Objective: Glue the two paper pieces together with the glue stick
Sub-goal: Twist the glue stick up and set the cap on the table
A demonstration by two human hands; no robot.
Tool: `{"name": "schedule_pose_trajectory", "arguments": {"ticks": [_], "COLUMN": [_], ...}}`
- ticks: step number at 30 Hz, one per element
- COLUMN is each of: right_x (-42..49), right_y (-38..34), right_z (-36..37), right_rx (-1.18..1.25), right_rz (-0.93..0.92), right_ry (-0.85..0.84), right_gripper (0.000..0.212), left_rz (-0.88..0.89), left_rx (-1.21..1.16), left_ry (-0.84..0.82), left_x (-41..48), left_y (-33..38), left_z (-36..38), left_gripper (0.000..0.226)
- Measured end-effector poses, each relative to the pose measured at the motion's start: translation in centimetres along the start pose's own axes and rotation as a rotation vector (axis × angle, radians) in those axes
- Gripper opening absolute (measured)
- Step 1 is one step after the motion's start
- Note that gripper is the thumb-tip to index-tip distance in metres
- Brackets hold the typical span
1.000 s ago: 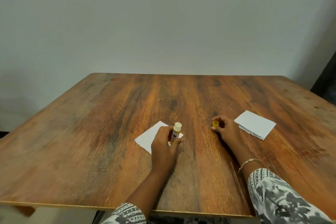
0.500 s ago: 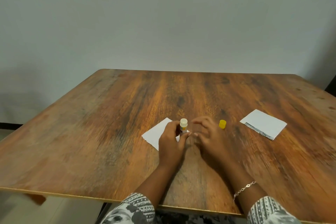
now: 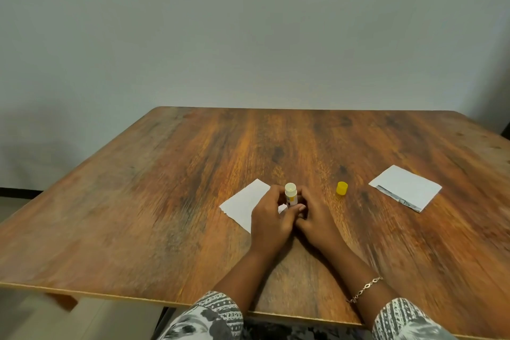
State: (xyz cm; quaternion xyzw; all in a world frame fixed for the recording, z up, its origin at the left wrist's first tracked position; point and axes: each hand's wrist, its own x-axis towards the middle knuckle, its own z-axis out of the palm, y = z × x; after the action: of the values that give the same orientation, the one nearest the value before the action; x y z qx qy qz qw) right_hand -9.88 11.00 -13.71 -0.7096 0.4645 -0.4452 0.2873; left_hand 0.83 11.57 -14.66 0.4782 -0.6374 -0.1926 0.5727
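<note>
The uncapped glue stick (image 3: 291,194) stands upright over the near corner of a white paper piece (image 3: 244,203) lying on the wooden table (image 3: 165,201). My left hand (image 3: 271,222) wraps its barrel from the left. My right hand (image 3: 317,215) holds the lower barrel from the right, fingers touching the left hand. The yellow cap (image 3: 342,188) sits alone on the table right of the hands. A second white paper piece (image 3: 405,186), folded with a grey printed edge, lies farther right.
A plain pale wall stands behind the table's far edge. The table's near edge (image 3: 138,297) runs just in front of my patterned sleeves. A bracelet (image 3: 364,288) hangs on my right wrist.
My right hand set the yellow cap down on the table, then moved left and closed on the glue stick beside my left hand. The view shifted slightly left.
</note>
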Motion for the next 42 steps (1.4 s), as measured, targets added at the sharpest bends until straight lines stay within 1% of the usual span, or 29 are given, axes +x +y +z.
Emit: {"name": "schedule_pose_trajectory", "arguments": {"ticks": [5,9,11,13,16,19,22,24,28,32,35,37,42], "right_x": [0.05,0.10,0.12,0.18,0.22,0.18,0.05,-0.04,-0.08,-0.07,-0.08,-0.07,-0.08], "right_y": [0.39,0.58,0.56,0.71,0.90,0.72,0.52,0.46,0.37,0.33,0.07,0.01,0.12], "right_z": [-0.41,-0.47,-0.37,-0.32,-0.29,-0.44,-0.52,-0.26,0.04,-0.37,-0.46,-0.35,-0.18], "right_rx": [0.065,0.116,0.083,0.043,0.023,0.045,0.052,-0.004,-0.106,-0.102,-0.047,-0.060,-0.149], "right_rz": [-0.044,-0.025,-0.034,-0.025,-0.018,-0.045,-0.055,-0.064,-0.059,-0.064,-0.069,-0.059,-0.037], "right_ry": [0.022,-0.004,-0.003,0.006,0.023,0.028,-0.007,-0.025,0.017,-0.007,-0.034,-0.040,0.032], "right_gripper": [0.040,0.039,0.043,0.046,0.048,0.043,0.041,0.038,0.029,0.031,0.037,0.040,0.029], "left_rz": [0.077,0.080,0.096,0.111,0.125,0.142,0.139,0.131,0.149,0.156,0.147,0.147,0.151], "left_rx": [0.034,0.051,0.058,0.063,0.072,0.098,0.104,0.091,0.109,0.137,0.158,0.156,0.165], "left_ry": [-0.024,-0.005,-0.005,-0.042,-0.059,-0.033,0.002,0.019,0.000,0.002,0.012,0.020,-0.033], "left_x": [0.04,0.04,0.02,-0.07,-0.10,-0.09,-0.05,-0.01,-0.10,-0.12,-0.07,-0.08,-0.18], "left_y": [-0.13,-0.38,-0.44,-0.43,-0.38,-0.29,-0.36,-0.45,-0.12,-0.05,-0.08,0.00,-0.30], "left_z": [-0.04,-0.01,0.04,0.08,0.03,-0.01,-0.10,-0.14,-0.08,-0.13,-0.16,-0.17,-0.02], "left_gripper": [0.011,0.018,0.024,0.028,0.027,0.025,0.025,0.027,0.027,0.022,0.021,0.021,0.022]}}
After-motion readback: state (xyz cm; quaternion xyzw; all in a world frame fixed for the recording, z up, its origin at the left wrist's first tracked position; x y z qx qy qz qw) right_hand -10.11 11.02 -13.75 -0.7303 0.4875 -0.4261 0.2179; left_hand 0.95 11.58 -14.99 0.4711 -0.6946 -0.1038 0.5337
